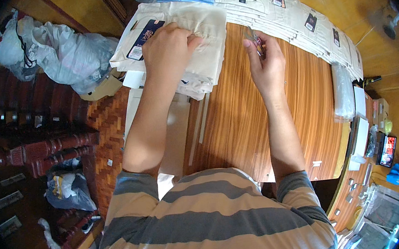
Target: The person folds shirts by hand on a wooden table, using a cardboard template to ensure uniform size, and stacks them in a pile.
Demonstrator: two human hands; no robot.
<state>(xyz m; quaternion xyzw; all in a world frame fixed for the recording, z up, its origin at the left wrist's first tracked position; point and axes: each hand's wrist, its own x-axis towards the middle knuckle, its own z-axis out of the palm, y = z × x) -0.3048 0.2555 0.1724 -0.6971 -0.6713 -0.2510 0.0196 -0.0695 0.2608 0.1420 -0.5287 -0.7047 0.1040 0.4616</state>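
The striped shirt lies nearest. At the worktop's far left, steady the folded cream garments lightly under the curled left hand, grip indeterminable. Keep the small item, pinched in the right hand, clear of fabric.

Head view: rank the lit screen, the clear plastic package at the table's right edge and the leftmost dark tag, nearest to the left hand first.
1. Dark tag, left of the left hand, on cream fabric.
2. Clear plastic package, at the right edge of the table.
3. Lit screen, farther right.
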